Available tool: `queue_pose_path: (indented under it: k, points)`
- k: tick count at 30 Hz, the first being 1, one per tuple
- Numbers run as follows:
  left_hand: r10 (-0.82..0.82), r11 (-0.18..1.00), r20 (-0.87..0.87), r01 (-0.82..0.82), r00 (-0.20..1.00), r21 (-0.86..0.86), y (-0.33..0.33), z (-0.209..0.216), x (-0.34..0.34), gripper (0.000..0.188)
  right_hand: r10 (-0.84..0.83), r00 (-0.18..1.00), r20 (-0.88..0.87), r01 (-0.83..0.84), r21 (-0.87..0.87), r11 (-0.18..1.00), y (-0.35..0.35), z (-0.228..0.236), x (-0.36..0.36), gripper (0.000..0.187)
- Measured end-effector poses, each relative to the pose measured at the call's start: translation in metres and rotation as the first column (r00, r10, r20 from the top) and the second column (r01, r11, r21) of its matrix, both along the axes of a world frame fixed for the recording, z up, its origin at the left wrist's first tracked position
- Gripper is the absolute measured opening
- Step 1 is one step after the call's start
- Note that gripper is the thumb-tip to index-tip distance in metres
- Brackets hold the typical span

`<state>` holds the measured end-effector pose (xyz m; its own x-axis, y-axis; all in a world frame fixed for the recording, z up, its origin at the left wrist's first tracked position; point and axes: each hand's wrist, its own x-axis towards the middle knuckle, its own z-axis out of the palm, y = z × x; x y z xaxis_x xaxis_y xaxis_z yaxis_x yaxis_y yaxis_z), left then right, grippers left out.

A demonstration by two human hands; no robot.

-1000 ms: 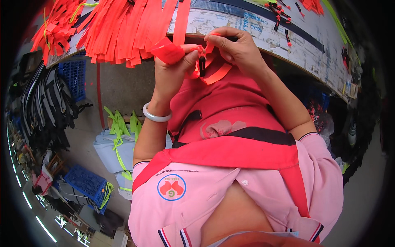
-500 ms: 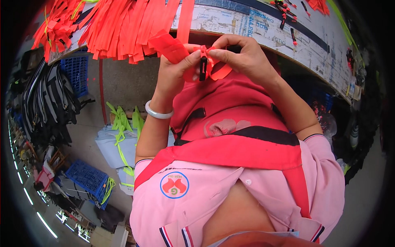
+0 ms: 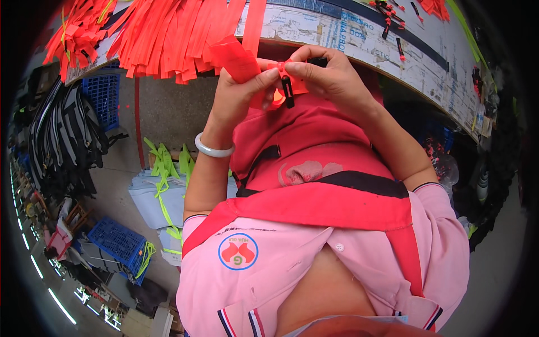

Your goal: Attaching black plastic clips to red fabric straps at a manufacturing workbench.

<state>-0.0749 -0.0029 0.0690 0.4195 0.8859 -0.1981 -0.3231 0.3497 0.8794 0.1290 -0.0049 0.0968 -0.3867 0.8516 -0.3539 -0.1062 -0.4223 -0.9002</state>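
A folded bright orange-red ribbon (image 3: 236, 60) is gripped in my left hand (image 3: 242, 95), its broad end sticking up past the thumb. Thumb and fingers of my right hand (image 3: 328, 76) pinch the same ribbon close to the left fingertips, at a small gathered spot. From that spot hangs a narrow black tab (image 3: 288, 92), slightly tilted, in front of my red apron (image 3: 314, 129). Part of the ribbon shows below the fingers. The exact way tab and ribbon join is hidden by my fingertips.
Many orange-red ribbons (image 3: 168, 45) hang over the edge of the worn table (image 3: 314, 33). Small black tabs with red ends (image 3: 387, 19) lie on its right side. To the left are a blue crate (image 3: 101, 98), dark straps (image 3: 67, 135) and pale bundles with yellow-green ties (image 3: 151, 194).
The black tab has shifted a little right and now tilts. The right fingers have closed in over the gathered spot, and less of the ribbon loop shows beneath them.
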Motion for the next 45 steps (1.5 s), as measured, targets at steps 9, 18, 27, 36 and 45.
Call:
queue_pose_path:
  k: [9,18,27,36,45]
  points:
    - [0.199,0.945,-0.093,-0.166,0.976,0.28,-0.012,-0.014,0.014,0.013,-0.203,0.978,0.055,0.176,0.318,0.932,-0.006,-0.01,-0.015,0.013]
    - [0.205,0.909,-0.209,-0.107,0.956,0.403,-0.011,-0.01,0.013,0.012,-0.173,0.957,0.235,-0.064,0.746,0.663,0.0,-0.017,-0.013,0.016]
    - [0.203,0.929,-0.173,-0.134,0.964,0.344,-0.011,-0.022,0.017,0.01,-0.155,0.951,0.269,-0.108,0.754,0.648,0.006,-0.016,-0.014,0.016]
    - [0.137,0.967,-0.045,-0.124,0.99,0.221,-0.008,-0.032,0.018,0.007,-0.217,0.958,0.186,0.003,0.751,0.661,0.003,-0.028,-0.015,0.014]
    - [0.229,0.897,-0.178,-0.136,0.957,0.42,-0.005,-0.028,0.02,0.011,-0.214,0.959,0.187,0.025,0.694,0.72,0.004,-0.031,-0.014,0.012]
